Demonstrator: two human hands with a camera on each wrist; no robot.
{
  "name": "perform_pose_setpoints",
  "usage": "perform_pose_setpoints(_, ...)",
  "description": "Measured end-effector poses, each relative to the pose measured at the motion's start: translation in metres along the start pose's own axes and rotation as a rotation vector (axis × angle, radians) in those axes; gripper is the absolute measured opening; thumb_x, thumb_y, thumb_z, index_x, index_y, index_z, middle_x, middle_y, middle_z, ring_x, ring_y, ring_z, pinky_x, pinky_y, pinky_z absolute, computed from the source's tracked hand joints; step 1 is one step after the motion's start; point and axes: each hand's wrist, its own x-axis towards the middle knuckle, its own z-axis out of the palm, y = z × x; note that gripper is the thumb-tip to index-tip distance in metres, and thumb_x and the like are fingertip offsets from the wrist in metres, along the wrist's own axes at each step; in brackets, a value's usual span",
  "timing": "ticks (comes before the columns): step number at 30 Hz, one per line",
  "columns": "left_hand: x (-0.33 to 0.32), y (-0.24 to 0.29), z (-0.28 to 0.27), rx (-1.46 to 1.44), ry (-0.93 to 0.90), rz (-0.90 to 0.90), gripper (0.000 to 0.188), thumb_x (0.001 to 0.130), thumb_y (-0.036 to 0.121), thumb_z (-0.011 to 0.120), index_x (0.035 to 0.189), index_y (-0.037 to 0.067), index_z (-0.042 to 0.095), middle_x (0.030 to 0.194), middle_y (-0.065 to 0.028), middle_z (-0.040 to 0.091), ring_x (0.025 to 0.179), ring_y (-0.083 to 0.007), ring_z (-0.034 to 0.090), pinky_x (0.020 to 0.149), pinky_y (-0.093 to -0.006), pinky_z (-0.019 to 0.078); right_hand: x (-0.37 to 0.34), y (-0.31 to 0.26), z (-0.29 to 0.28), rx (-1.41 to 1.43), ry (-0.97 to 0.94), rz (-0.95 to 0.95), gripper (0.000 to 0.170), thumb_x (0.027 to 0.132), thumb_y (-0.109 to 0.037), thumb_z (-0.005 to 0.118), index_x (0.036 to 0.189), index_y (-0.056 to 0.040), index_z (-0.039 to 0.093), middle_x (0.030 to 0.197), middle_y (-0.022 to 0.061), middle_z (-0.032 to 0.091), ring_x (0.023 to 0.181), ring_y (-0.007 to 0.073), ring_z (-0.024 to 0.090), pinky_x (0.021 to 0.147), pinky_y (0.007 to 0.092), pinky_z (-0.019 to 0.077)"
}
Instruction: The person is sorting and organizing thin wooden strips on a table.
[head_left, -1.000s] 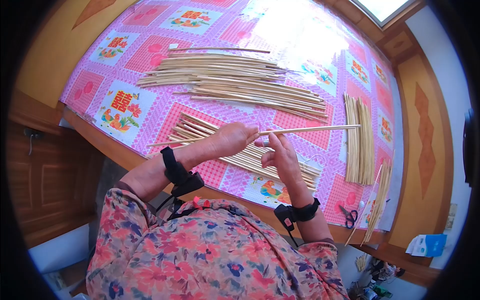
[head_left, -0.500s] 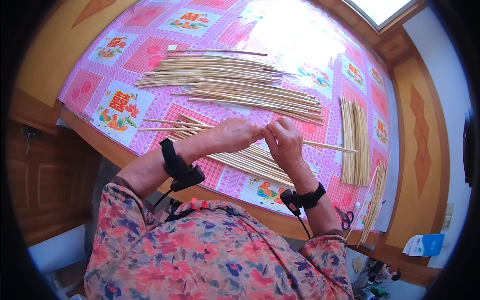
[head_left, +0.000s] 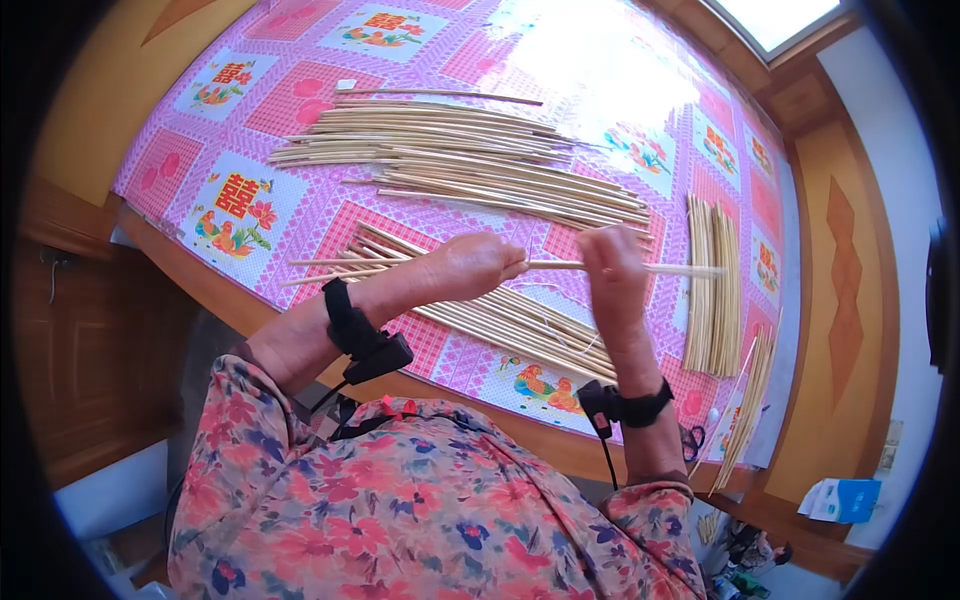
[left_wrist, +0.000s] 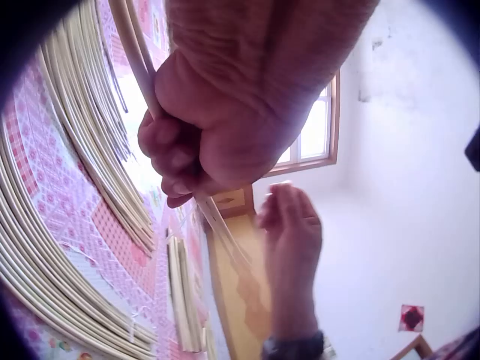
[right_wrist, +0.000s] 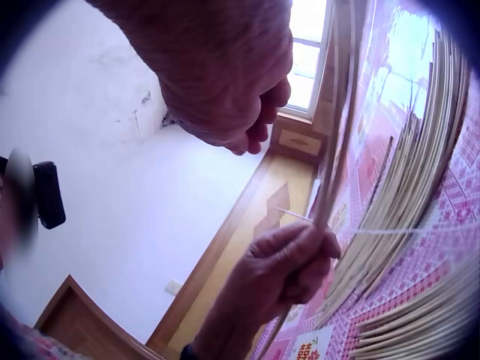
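Note:
My left hand point(head_left: 478, 266) grips thin, straw-coloured stalks point(head_left: 553, 265), held level above the table. Their long ends reach right, behind my right hand point(head_left: 616, 268). In the right wrist view a white thread point(right_wrist: 390, 232) runs from the table side to the stalks at the left fingers, and a short thin length sticks out beyond them. My right hand is apart from the left, blurred, with its fingers curled together; I cannot tell what they pinch. Under the hands lies a pile of cut stalks point(head_left: 505, 325), with loops of white thread over it.
Two overlapping piles of stalks point(head_left: 430, 135) lie farther back on the pink patterned tablecloth point(head_left: 150, 175). Upright bundles point(head_left: 712, 285) stand along the right side, with another bundle point(head_left: 745, 410) over the front edge. Scissors point(head_left: 692, 440) are partly hidden by the right forearm.
The right hand was close against the left at the stalks and has moved away to the right. The left hand keeps its hold on the stalks, nearly in place.

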Motion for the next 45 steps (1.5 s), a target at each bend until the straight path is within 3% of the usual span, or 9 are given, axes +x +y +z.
perform_pose_setpoints(12, 0.008, 0.021, -0.002, 0.021, 0.006, -0.005, 0.029, 0.087, 0.033, 0.042, 0.086, 0.007, 0.056, 0.07, -0.0181, 0.058, 0.068, -0.0376, 0.056, 0.059, -0.0468, 0.0435, -0.012, 0.004, 0.028, -0.149, -0.167, -0.191, 0.01, 0.071, -0.009, 0.059, 0.069, -0.0054, 0.05, 0.067, 0.0087, 0.044, 0.065, 0.0264, 0.046, 0.06, 0.0379, 0.0368)
perform_pose_setpoints(19, -0.003, 0.013, 0.054, -0.043, -0.227, 0.15, 0.025, 0.084, 0.022, 0.044, 0.076, 0.001, 0.055, 0.068, -0.0203, 0.057, 0.065, -0.0374, 0.056, 0.06, -0.0446, 0.0438, 0.041, -0.015, -0.007, 0.104, 0.235, -0.146, 0.008, 0.069, 0.005, 0.055, 0.069, -0.0013, 0.051, 0.069, 0.0098, 0.049, 0.065, 0.0228, 0.049, 0.058, 0.0325, 0.0378)
perform_pose_setpoints(23, 0.001, 0.008, 0.022, -0.05, -0.168, -0.065, 0.029, 0.087, 0.03, 0.042, 0.081, 0.004, 0.054, 0.067, -0.019, 0.055, 0.068, -0.0348, 0.057, 0.062, -0.0457, 0.0431, 0.042, -0.004, -0.025, 1.284, 0.304, 0.664, 0.014, 0.089, -0.011, 0.042, 0.085, -0.0006, 0.052, 0.077, 0.0079, 0.056, 0.063, 0.0169, 0.055, 0.065, 0.0305, 0.0495)
perform_pose_setpoints(26, 0.011, -0.014, 0.012, 0.013, -0.163, -0.021, 0.03, 0.088, 0.03, 0.042, 0.081, 0.004, 0.053, 0.068, -0.019, 0.056, 0.067, -0.0358, 0.057, 0.06, -0.0463, 0.043, 0.039, 0.013, -0.037, 1.443, -0.036, 0.627, 0.018, 0.091, -0.017, 0.039, 0.09, -0.0024, 0.05, 0.072, 0.0073, 0.055, 0.054, 0.0148, 0.053, 0.058, 0.0316, 0.0506)
perform_pose_setpoints(31, 0.016, -0.026, 0.01, 0.175, -0.221, 0.028, 0.026, 0.085, 0.026, 0.044, 0.082, 0.003, 0.054, 0.07, -0.0191, 0.057, 0.068, -0.0371, 0.056, 0.059, -0.0463, 0.043, 0.08, 0.07, -0.117, 0.821, -0.018, 0.483, 0.014, 0.089, -0.013, 0.046, 0.081, -0.0027, 0.051, 0.057, -0.0025, 0.039, 0.046, 0.0043, 0.031, 0.043, 0.0182, 0.024)
perform_pose_setpoints(36, 0.017, -0.034, 0.016, 0.152, -0.239, 0.043, 0.023, 0.084, 0.024, 0.045, 0.081, 0.003, 0.055, 0.069, -0.0191, 0.057, 0.067, -0.0369, 0.056, 0.059, -0.046, 0.0428, 0.107, 0.109, -0.195, 0.454, 0.712, 0.45, 0.015, 0.087, -0.015, 0.05, 0.083, -0.0015, 0.053, 0.059, -0.0038, 0.04, 0.048, 0.0025, 0.031, 0.042, 0.0176, 0.0256)
perform_pose_setpoints(39, 0.032, -0.027, 0.016, 0.184, -0.185, 0.052, 0.023, 0.084, 0.023, 0.045, 0.08, 0.003, 0.055, 0.068, -0.019, 0.057, 0.066, -0.0365, 0.056, 0.058, -0.0456, 0.0427, 0.051, 0.112, -0.084, 0.241, 0.034, 0.268, 0.019, 0.087, -0.024, 0.051, 0.08, -0.0068, 0.057, 0.062, -0.0047, 0.045, 0.047, 0.0025, 0.036, 0.04, 0.0176, 0.0276)
perform_pose_setpoints(40, 0.037, -0.025, 0.013, 0.222, -0.106, 0.05, 0.022, 0.084, 0.023, 0.045, 0.08, 0.003, 0.056, 0.067, -0.0189, 0.056, 0.065, -0.0363, 0.057, 0.057, -0.0454, 0.0427, 0.041, 0.089, -0.064, 0.75, -0.14, 0.709, 0.017, 0.087, -0.022, 0.051, 0.081, -0.0072, 0.056, 0.062, -0.0042, 0.046, 0.045, 0.0022, 0.035, 0.038, 0.0168, 0.0254)
perform_pose_setpoints(45, 0.059, -0.016, 0.004, 0.23, -0.079, 0.078, 0.023, 0.084, 0.024, 0.046, 0.079, 0.003, 0.055, 0.065, -0.0191, 0.056, 0.065, -0.036, 0.057, 0.057, -0.0454, 0.0427, -0.003, 0.079, -0.016, 1.022, -0.262, 0.902, 0.014, 0.088, -0.019, 0.05, 0.084, -0.0064, 0.052, 0.063, -0.0036, 0.045, 0.043, 0.0018, 0.033, 0.037, 0.0161, 0.0251)
